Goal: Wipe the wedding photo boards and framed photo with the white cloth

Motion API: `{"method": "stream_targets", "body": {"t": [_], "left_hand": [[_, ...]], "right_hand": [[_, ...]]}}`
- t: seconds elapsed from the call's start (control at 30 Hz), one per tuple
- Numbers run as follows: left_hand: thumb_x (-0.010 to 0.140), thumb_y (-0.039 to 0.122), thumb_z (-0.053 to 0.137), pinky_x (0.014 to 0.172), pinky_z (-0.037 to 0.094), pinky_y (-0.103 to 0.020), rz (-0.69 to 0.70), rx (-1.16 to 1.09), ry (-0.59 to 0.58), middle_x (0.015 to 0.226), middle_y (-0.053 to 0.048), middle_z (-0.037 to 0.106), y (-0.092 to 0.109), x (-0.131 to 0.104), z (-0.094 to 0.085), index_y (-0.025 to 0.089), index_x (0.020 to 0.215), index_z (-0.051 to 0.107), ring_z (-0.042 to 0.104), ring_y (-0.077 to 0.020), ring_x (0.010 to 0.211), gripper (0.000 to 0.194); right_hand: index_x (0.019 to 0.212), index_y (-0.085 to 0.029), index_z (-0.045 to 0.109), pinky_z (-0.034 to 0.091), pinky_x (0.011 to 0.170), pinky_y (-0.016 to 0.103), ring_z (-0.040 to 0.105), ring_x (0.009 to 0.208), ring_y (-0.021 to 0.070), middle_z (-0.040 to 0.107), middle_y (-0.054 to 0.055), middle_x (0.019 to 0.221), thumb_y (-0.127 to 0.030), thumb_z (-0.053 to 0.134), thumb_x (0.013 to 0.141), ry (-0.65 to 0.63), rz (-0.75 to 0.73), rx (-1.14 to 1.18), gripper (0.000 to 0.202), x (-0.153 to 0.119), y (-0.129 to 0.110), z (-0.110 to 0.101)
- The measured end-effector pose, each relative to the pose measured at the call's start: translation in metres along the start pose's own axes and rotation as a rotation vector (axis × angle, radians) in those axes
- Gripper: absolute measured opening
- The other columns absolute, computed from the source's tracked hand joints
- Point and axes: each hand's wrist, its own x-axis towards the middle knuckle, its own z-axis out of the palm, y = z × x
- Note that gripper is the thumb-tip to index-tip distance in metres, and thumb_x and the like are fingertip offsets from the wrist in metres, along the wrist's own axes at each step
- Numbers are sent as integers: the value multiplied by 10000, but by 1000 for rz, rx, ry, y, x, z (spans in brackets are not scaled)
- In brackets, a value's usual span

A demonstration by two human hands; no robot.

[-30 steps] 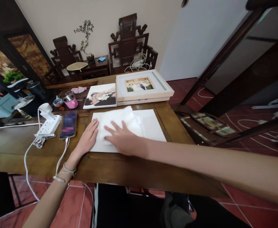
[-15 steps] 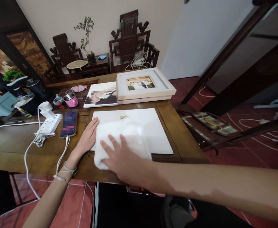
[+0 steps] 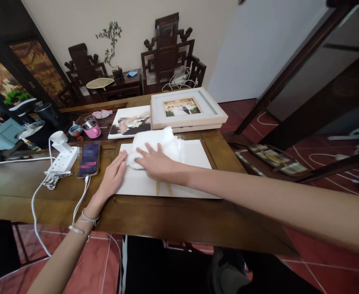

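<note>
Our wooden counter carries a white board, lying flat near its front edge. On the board's far part lies our white cloth, under our right hand, fingers spread on it. Our left hand, fingers fairly close together, rests flat at the board's left edge.

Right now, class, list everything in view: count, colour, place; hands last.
table: one, brown, centre
board: one, white, on table
cloth: one, white, on board
framed picture: one, pale frame, far table edge
photo panel: one, white-edged, beside framed picture
mug: one, pink, left of photo panel
phone: one, dark, left of board
power strip: one, white, left of phone
side table: one, dark, background
bonsai: one, green, on side table
carved chairs: two, dark, flanking side table
left hand: one, bare, at board edge
right hand: one, bare, on cloth
</note>
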Motion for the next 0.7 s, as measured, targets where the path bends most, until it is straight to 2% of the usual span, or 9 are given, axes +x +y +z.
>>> {"method": "stream_targets", "body": {"t": [0.07, 0.17, 0.3, 0.4, 0.47, 0.57, 0.63, 0.7], "left_hand": [[945, 507, 333, 1172, 229, -404, -15, -80, 40, 1461, -111, 441, 1, 0, -2, 130, 1354, 498, 364, -226, 1381, 580], [962, 519, 249, 1168, 253, -393, -44, -183, 88, 1473, -77, 430, -1, -1, -4, 152, 1391, 453, 365, -219, 1381, 600], [975, 507, 162, 1182, 226, -386, -51, -181, 150, 1485, -44, 416, -2, -3, -5, 171, 1411, 424, 330, -199, 1399, 609], [983, 483, 200, 1180, 235, -373, -34, -161, 162, 1474, -60, 432, 2, -4, -3, 142, 1403, 431, 353, -192, 1388, 589], [984, 475, 211, 1164, 274, -373, -38, -135, 151, 1446, -74, 469, 4, -5, -1, 129, 1374, 472, 406, -199, 1356, 583], [977, 490, 230, 1148, 300, -380, -38, -56, 111, 1398, -90, 523, 4, -5, 1, 124, 1310, 546, 456, -208, 1322, 587], [973, 497, 237, 1147, 297, -374, -29, -18, 78, 1383, -106, 535, 3, -4, 2, 110, 1284, 570, 452, -210, 1325, 599], [971, 500, 239, 1148, 288, -365, -26, -1, 49, 1379, -123, 535, 3, -3, 2, 87, 1252, 596, 437, -216, 1336, 614]], "right_hand": [[1353, -178, 478, 252, 994, 722, 201, 1376, 452, 288, 168, 1522, -18, 419, 799, 0, 18, -7, 580, 9, -1, -1], [1340, -197, 494, 246, 991, 725, 189, 1379, 455, 277, 163, 1527, -40, 440, 805, 7, -116, -34, 561, 7, -13, 3], [1231, -201, 593, 267, 990, 714, 237, 1364, 446, 319, 141, 1512, -118, 449, 853, 93, -411, -42, 414, -19, -32, 9], [1187, -206, 626, 295, 998, 688, 258, 1361, 428, 347, 123, 1501, -138, 473, 850, 87, -534, -8, 376, -45, -40, 7], [1189, -217, 626, 291, 1013, 679, 244, 1374, 417, 361, 107, 1498, -120, 483, 831, 34, -536, 39, 397, -59, -40, 3], [1207, -225, 609, 277, 1041, 657, 238, 1389, 380, 364, 78, 1504, -52, 464, 791, -80, -431, 99, 474, -68, -32, -4], [1228, -202, 588, 277, 1050, 639, 238, 1393, 366, 351, 88, 1510, -13, 455, 761, -109, -336, 109, 521, -64, -23, -8], [1225, -163, 575, 295, 1044, 616, 261, 1382, 360, 388, 132, 1480, 16, 441, 742, -86, -247, 119, 532, -53, -14, -11]]}}
